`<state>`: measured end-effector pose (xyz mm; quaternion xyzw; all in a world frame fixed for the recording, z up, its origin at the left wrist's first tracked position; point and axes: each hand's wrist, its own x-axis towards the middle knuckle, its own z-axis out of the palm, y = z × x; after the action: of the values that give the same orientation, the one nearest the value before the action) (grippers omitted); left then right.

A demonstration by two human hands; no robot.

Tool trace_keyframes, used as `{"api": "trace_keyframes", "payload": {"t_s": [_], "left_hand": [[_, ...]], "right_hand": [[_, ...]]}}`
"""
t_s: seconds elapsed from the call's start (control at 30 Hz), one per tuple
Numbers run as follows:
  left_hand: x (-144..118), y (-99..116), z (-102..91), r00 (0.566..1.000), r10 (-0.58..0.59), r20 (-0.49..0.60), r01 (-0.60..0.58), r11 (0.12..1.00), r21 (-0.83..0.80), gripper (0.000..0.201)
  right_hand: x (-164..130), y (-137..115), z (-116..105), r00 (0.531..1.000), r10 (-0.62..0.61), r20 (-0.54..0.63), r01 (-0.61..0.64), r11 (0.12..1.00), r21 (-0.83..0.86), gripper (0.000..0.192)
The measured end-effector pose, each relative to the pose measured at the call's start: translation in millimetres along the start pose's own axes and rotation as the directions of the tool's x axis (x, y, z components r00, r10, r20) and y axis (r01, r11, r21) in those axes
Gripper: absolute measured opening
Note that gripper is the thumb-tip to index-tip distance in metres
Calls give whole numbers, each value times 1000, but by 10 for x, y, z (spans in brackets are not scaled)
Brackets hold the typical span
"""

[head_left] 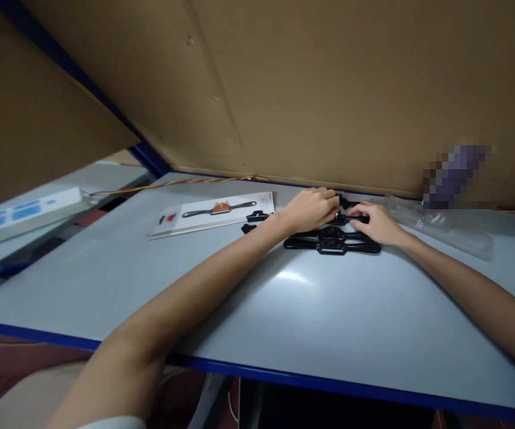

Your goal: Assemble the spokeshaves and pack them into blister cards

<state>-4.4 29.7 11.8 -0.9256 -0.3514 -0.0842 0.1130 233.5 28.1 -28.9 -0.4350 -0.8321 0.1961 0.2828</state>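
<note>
Several black spokeshaves lie in a row toward the back of the table. The nearest spokeshave (332, 245) rests flat, with another spokeshave (331, 233) just behind it, partly covered by my left wrist. My left hand (313, 210) is closed over the middle of a spokeshave farther back, its fingertips curled down at the tool's body. With thumb and fingers, my right hand (377, 223) pinches the right handle (361, 218) of that same spokeshave. Behind the fingers, one more black tool (349, 203) shows in part.
Left of my hands lies a white package card (221, 210) with a spokeshave printed on it. Clear plastic packaging (445, 229) lies to the right. A cardboard wall (306, 107) closes off the back. A white power strip (25, 214) and twisted wires (186, 181) are at left.
</note>
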Motion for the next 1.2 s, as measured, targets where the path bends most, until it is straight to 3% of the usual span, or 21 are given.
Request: {"api": "trace_keyframes", "payload": {"t_s": [0.13, 0.33, 0.63, 0.73, 0.8, 0.87, 0.93, 1.0, 1.07, 1.13, 1.2], "left_hand": [[-4, 62, -51, 996, -46, 75, 48, 998, -31, 26], [9, 153, -71, 974, -146, 174, 156, 987, -48, 34], [101, 249, -137, 933, -318, 167, 326, 945, -19, 40], [76, 92, -317, 908, -388, 156, 397, 917, -29, 42], [13, -96, -461, 878, -410, 245, 428, 903, -24, 40], [-67, -295, -567, 830, -387, 401, 432, 902, -25, 35], [-125, -439, -600, 815, -355, 458, 423, 905, -52, 30], [-132, -485, -548, 857, -360, 368, 418, 904, -88, 31], [-88, -434, -425, 916, -342, 208, 376, 914, -152, 38], [-19, -320, -262, 961, -255, 102, 272, 935, -227, 45], [45, -195, -94, 984, -163, 71, 176, 954, -244, 50]], "right_hand": [[0, 4, -2, 1000, -12, -2, 12, 1000, -16, 19], [-5, 15, -5, 1000, -21, -9, 20, 999, -33, 19], [-6, 21, -3, 1000, -24, -12, 24, 999, -35, 20], [-9, 18, -14, 1000, -31, -2, 31, 999, -43, 20], [-11, 20, -21, 999, -33, 2, 33, 999, -43, 20], [-12, 23, -24, 999, -34, 2, 34, 999, -40, 19], [-13, 28, -23, 999, -35, -1, 35, 999, -38, 18], [-14, 32, -21, 999, -37, -5, 37, 999, -35, 17], [-15, 34, -19, 999, -41, -10, 40, 999, -33, 17], [-15, 35, -18, 999, -45, -12, 45, 998, -35, 17], [-12, 37, -18, 999, -49, -12, 48, 998, -39, 18]]}}
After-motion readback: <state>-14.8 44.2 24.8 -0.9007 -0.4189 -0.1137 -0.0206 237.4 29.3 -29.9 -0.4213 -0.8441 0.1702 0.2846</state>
